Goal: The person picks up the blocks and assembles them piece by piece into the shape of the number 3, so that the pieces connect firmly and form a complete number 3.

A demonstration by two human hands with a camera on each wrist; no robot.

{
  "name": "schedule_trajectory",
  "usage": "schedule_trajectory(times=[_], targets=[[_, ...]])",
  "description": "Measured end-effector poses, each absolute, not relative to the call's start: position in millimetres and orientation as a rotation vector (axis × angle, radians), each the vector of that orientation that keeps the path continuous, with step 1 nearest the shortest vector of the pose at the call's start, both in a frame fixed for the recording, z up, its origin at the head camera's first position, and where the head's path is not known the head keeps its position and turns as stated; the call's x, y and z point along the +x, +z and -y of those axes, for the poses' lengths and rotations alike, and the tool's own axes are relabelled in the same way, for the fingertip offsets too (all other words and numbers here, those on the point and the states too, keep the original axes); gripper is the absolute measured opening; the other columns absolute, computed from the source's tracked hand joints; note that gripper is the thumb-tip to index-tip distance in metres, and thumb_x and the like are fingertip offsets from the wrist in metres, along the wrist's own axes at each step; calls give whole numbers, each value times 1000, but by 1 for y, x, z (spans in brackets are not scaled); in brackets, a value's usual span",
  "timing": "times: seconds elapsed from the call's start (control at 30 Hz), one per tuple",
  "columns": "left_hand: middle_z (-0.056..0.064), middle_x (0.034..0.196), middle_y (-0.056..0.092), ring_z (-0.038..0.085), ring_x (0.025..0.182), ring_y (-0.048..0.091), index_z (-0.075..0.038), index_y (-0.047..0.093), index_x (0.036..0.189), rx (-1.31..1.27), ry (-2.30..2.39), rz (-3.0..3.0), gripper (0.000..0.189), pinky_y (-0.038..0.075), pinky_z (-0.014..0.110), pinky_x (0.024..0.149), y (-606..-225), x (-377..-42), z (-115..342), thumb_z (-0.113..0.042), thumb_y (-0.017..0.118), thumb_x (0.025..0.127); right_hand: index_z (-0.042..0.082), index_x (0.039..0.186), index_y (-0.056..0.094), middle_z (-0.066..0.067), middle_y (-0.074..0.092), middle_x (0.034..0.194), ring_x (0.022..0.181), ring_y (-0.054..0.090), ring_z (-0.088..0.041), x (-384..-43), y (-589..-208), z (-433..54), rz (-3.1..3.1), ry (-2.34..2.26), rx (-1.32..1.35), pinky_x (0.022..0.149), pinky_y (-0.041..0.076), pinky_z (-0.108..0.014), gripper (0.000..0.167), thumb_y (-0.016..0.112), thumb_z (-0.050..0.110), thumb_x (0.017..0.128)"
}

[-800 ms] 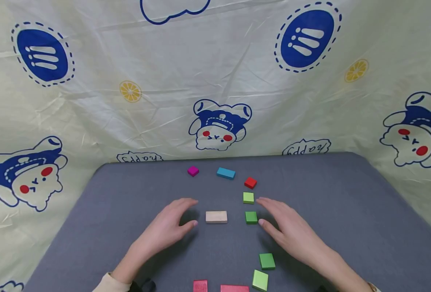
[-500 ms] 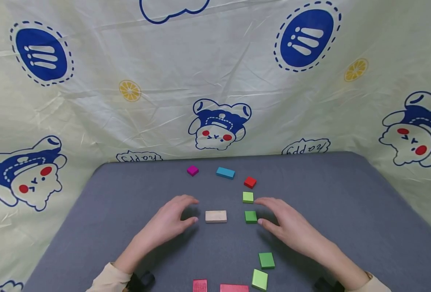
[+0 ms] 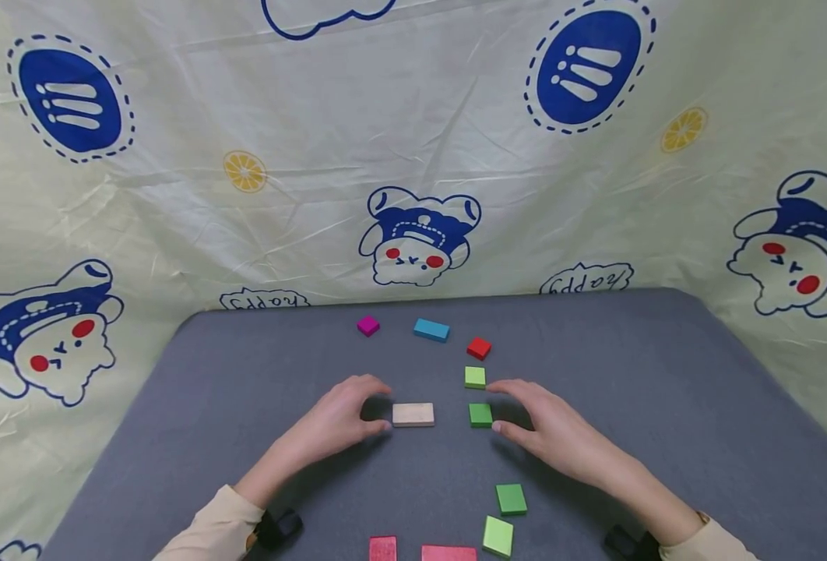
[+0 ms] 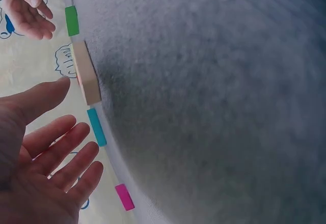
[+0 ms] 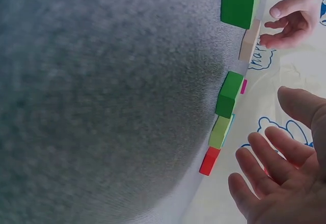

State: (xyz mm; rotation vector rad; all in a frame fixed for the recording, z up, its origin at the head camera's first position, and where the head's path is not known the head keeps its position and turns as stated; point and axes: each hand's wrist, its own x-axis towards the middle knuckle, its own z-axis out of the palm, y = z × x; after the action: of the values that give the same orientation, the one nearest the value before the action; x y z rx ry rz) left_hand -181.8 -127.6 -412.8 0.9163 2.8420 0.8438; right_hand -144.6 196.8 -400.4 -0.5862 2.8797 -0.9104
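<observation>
My left hand (image 3: pixel 339 417) is just left of a plain wooden block (image 3: pixel 413 414), its thumb and fingertips spread apart at the block's left end. In the left wrist view, the palm of this hand (image 4: pixel 51 168) shows nothing in it. Across from it, my right hand (image 3: pixel 557 432) has its thumb close to the right side of a green block (image 3: pixel 480 415). Its forefinger reaches the edge of a light green block (image 3: pixel 475 377). The right wrist view shows the right hand's fingers (image 5: pixel 249 155) loosely extended, with nothing between them.
Farther back lie a red block (image 3: pixel 479 348), a blue block (image 3: pixel 431 330) and a magenta block (image 3: pixel 367 326). Nearer are another green block (image 3: pixel 511 499), a light green block (image 3: pixel 498 537) and two pinkish-red blocks (image 3: pixel 448 553). A printed curtain (image 3: pixel 301 234) hangs behind the grey table (image 3: pixel 638 358).
My left hand has moved right, up to the wooden block's left end. The right hand has shifted slightly left toward the green block. The blocks stay where they lay.
</observation>
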Motion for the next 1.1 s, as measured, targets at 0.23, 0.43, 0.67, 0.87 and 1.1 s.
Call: schedule_trajectory(times=[0.23, 0.43, 0.67, 0.87, 1.1], targets=[[4, 114, 64, 22, 108, 57, -7, 68, 117, 953, 861, -2821, 38, 46, 45, 94, -418, -184, 121, -18, 80, 83, 15, 137, 55, -3, 55, 136, 127, 49, -26, -143, -403, -198, -2873, -919, -578, 100, 40, -53, 52, 74, 24, 90], [2, 109, 64, 21, 103, 57, -7, 69, 114, 985, 828, -2816, 34, 46, 43, 91, -420, -187, 115, -17, 80, 83, 15, 137, 55, -2, 55, 136, 127, 49, -26, -142, -405, -199, -2868, -928, -579, 101, 39, -52, 52, 74, 23, 90], [0, 104, 64, 18, 98, 56, -9, 71, 110, 1024, 776, -2809, 28, 47, 40, 87, -420, -189, 110, -16, 79, 84, 16, 138, 54, -3, 54, 137, 127, 48, -27, -141, -406, -201, -2850, -933, -555, 101, 39, -54, 52, 73, 24, 90], [0, 102, 63, 18, 94, 56, -10, 71, 108, 1022, 780, -2795, 24, 47, 38, 85, -421, -189, 109, -14, 77, 85, 17, 138, 54, -2, 54, 136, 127, 48, -26, -140, -408, -204, -2858, -935, -566, 101, 38, -54, 51, 72, 25, 91], [0, 100, 63, 19, 93, 56, -9, 71, 107, 1028, 770, -2792, 23, 47, 38, 84, -419, -188, 108, -13, 77, 85, 16, 138, 54, -3, 54, 136, 127, 48, -26, -140, -409, -205, -2855, -934, -568, 102, 38, -54, 50, 71, 26, 92]])
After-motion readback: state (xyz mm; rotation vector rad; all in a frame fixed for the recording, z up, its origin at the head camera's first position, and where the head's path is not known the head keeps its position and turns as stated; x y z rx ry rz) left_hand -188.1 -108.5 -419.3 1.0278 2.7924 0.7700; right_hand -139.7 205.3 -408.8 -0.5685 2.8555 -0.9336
